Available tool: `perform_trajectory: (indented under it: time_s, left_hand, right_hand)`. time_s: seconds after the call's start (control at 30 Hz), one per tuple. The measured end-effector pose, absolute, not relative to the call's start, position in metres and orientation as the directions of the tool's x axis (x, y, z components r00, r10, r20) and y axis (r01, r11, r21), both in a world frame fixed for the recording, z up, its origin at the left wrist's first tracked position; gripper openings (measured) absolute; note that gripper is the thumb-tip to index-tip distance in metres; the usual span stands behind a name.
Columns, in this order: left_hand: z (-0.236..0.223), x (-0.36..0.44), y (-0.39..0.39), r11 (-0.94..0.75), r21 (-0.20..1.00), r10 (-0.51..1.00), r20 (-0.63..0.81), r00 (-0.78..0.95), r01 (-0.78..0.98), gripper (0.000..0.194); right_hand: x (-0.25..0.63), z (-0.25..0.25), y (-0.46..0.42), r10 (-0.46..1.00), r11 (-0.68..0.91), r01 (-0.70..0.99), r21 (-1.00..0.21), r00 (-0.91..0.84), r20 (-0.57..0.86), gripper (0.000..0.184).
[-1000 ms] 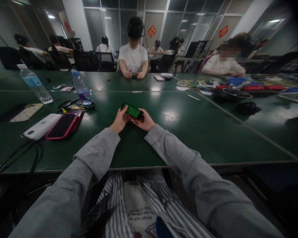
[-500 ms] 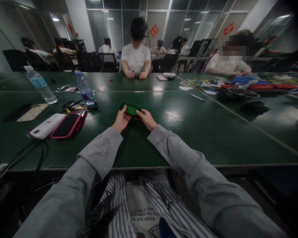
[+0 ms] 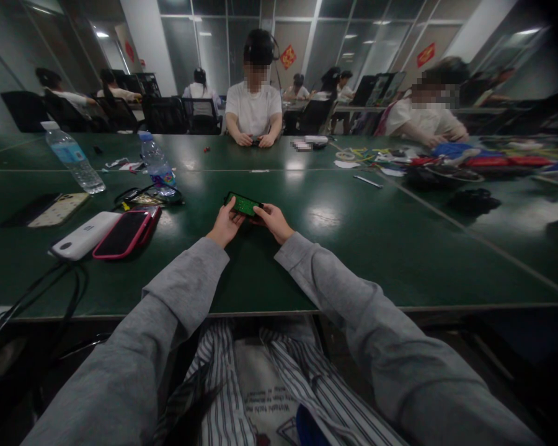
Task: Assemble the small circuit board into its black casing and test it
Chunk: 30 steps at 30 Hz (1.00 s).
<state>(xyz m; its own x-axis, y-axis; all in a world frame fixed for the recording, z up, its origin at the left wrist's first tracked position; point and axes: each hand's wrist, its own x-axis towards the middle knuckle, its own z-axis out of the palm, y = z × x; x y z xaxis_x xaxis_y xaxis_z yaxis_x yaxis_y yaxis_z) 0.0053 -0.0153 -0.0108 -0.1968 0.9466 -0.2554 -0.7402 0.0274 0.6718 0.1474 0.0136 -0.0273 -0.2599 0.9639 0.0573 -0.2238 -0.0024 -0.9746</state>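
Held sideways between both hands above the green table [image 3: 353, 260] is a smartphone [image 3: 245, 205] with a lit green screen. My left hand [image 3: 224, 224] grips its left end, thumb on the front near the screen's edge. The right end is in my right hand [image 3: 275, 223], whose thumb lies over the screen's corner. The other fingers curl behind the phone and are partly hidden. To the left of my hands lie a phone in a pink case [image 3: 123, 234] and a white device like a power bank [image 3: 84, 235].
Two water bottles, one with a blue label [image 3: 77, 158] and another [image 3: 157, 162], stand at the left beside cables. A pen-like stick [image 3: 367, 182] and a heap of coloured cloth and cords [image 3: 483, 161] lie right. A co-worker [image 3: 254, 105] sits opposite; another [image 3: 428, 114] sits far right.
My hands and the phone stay nearly in place; the whole view has shifted slightly. The co-worker at the far right has moved a hand toward the coloured heap.
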Motion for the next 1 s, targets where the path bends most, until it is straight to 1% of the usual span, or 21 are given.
perform_trajectory:
  time_s: [0.1, 0.23, 0.4, 0.53, 0.6, 0.67, 0.7, 0.77, 0.83, 0.9, 1.0]
  left_hand:
    - [-0.010, 0.005, -0.014, 0.039, 0.668, 0.941, -0.274, -0.197, -0.743, 0.020]
    - [-0.009, 0.004, -0.015, 0.047, 0.673, 0.943, -0.275, -0.190, -0.738, 0.015]
    - [-0.009, 0.005, -0.018, 0.062, 0.684, 0.950, -0.264, -0.167, -0.727, 0.018]
    - [-0.008, 0.008, -0.017, 0.065, 0.684, 0.951, -0.264, -0.163, -0.726, 0.024]
    - [-0.008, 0.008, -0.017, 0.083, 0.679, 0.945, -0.286, -0.158, -0.730, 0.026]
    - [-0.007, 0.007, -0.017, 0.115, 0.674, 0.940, -0.311, -0.139, -0.730, 0.029]
    - [-0.006, 0.007, -0.017, 0.134, 0.668, 0.938, -0.324, -0.124, -0.732, 0.033]
    - [-0.005, 0.007, -0.019, 0.176, 0.650, 0.934, -0.347, -0.083, -0.739, 0.045]
    - [-0.004, 0.008, -0.021, 0.226, 0.627, 0.934, -0.356, -0.017, -0.745, 0.058]
    - [-0.003, 0.010, -0.024, 0.268, 0.616, 0.936, -0.348, 0.050, -0.741, 0.062]
    - [0.001, 0.013, -0.028, 0.277, 0.618, 0.944, -0.320, 0.086, -0.736, 0.058]
  right_hand:
    - [0.147, -0.027, 0.014, 0.965, -0.012, -0.232, -0.973, -0.258, 0.049, 0.011]
    - [0.148, -0.027, 0.015, 0.962, -0.031, -0.243, -0.970, -0.271, 0.037, 0.015]
    - [0.149, -0.025, 0.012, 0.940, -0.008, -0.226, -0.974, -0.334, 0.069, 0.025]
    - [0.150, -0.026, 0.012, 0.936, 0.018, -0.209, -0.978, -0.342, 0.090, 0.031]
    - [0.150, -0.029, 0.015, 0.944, 0.062, -0.171, -0.983, -0.309, 0.113, 0.034]
    - [0.152, -0.031, 0.017, 0.956, 0.178, -0.061, -0.982, -0.224, 0.187, 0.038]
    - [0.154, -0.031, 0.018, 0.953, 0.254, 0.021, -0.967, -0.175, 0.247, 0.041]
    - [0.157, -0.030, 0.018, 0.916, 0.400, 0.202, -0.894, -0.115, 0.384, 0.046]
    - [0.161, -0.028, 0.017, 0.863, 0.500, 0.337, -0.798, -0.121, 0.490, 0.049]
    - [0.163, -0.025, 0.014, 0.814, 0.567, 0.417, -0.710, -0.151, 0.561, 0.050]
    - [0.163, -0.022, 0.009, 0.733, 0.662, 0.473, -0.582, -0.241, 0.636, 0.052]
